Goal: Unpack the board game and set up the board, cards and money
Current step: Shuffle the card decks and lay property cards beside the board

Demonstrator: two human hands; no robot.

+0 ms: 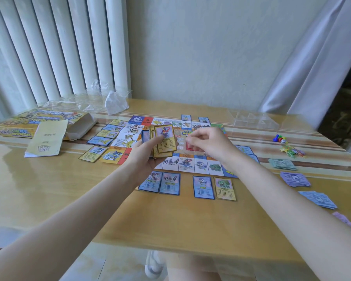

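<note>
The game board (190,162) lies flat in the middle of the table. Above it my left hand (148,153) holds a fanned stack of cards (164,141), a yellow-framed one on top. My right hand (208,141) hovers just right of the stack, fingers curled and pinched together; I cannot see a card in it. Single cards lie along the board's edges: a blue pair (160,182) and a blue and yellow pair (214,187) at the near edge, several more (104,136) at the left. Piles of paper money (295,179) sit on the right.
The open yellow game box (39,122) and a rule booklet (47,138) lie at the far left, with crumpled plastic wrap (116,102) behind. A clear plastic tray (253,120) stands at the far right; pawns and dice (280,138) and coloured tokens (292,152) lie near it.
</note>
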